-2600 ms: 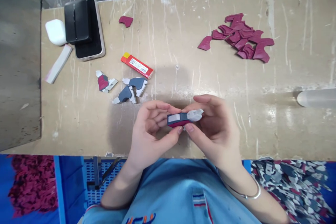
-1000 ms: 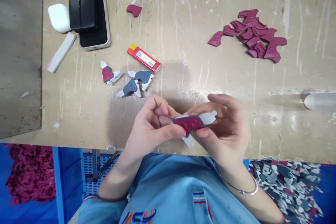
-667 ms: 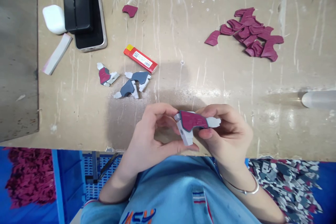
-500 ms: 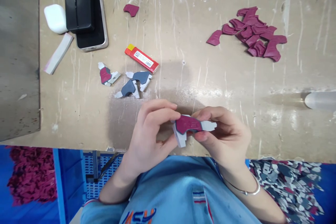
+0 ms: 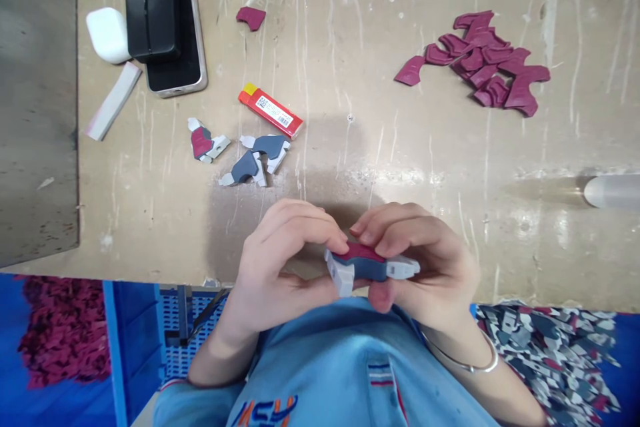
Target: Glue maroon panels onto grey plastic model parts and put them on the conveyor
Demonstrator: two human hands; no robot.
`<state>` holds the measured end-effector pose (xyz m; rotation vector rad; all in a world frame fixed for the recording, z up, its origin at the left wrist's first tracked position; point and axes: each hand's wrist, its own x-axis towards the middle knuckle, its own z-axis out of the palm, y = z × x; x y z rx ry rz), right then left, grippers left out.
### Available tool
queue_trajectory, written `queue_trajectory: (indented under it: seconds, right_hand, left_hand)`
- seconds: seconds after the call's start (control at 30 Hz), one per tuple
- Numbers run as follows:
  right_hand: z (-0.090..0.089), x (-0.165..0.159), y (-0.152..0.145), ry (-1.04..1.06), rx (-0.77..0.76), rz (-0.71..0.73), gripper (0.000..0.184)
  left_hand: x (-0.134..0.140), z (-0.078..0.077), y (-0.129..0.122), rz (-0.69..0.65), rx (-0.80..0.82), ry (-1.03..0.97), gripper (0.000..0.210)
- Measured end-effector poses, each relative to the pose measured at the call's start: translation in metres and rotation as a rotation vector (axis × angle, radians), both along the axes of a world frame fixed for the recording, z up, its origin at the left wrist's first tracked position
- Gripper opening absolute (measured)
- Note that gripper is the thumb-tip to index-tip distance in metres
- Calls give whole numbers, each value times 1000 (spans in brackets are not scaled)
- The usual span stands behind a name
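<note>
Between both hands, close to the table's front edge, is a small grey plastic part with a maroon cover piece (image 5: 367, 267) on its upper face. My left hand (image 5: 285, 267) pinches its left end, and my right hand (image 5: 425, 253) grips the right end, fingers over the top and thumb below. The part is tilted so its dark grey side faces me. Beyond my left hand lie two grey parts (image 5: 245, 167) without maroon and one part with a maroon cover (image 5: 203, 142). A pile of maroon pieces (image 5: 483, 60) rests at the back right, and a single maroon piece (image 5: 251, 18) at the back.
A red packet with a yellow end (image 5: 273, 110) lies mid-table. A phone (image 5: 197, 73) under a black box (image 5: 153, 13), a white case (image 5: 107, 35) and a pale strip (image 5: 114, 101) are back left. Below the table stand bins of maroon pieces (image 5: 65, 330) and grey parts (image 5: 545, 360).
Both hands have turned the part, so its maroon face tips away and its dark grey side shows. The right fingers have moved onto its top. Things on the table have stayed put.
</note>
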<state>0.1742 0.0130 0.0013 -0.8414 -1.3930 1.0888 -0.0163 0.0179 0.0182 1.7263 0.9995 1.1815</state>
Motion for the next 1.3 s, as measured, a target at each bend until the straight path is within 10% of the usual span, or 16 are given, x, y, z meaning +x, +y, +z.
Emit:
queue_trajectory:
  seconds: [0.8, 1.3]
  right_hand:
    - [-1, 2, -5, -14, -13, 181, 31]
    - [0, 2, -8, 6, -94, 94, 30]
  left_hand:
    - [-5, -3, 9, -258, -108, -114, 35]
    - [-3, -1, 7, -112, 67, 20, 26]
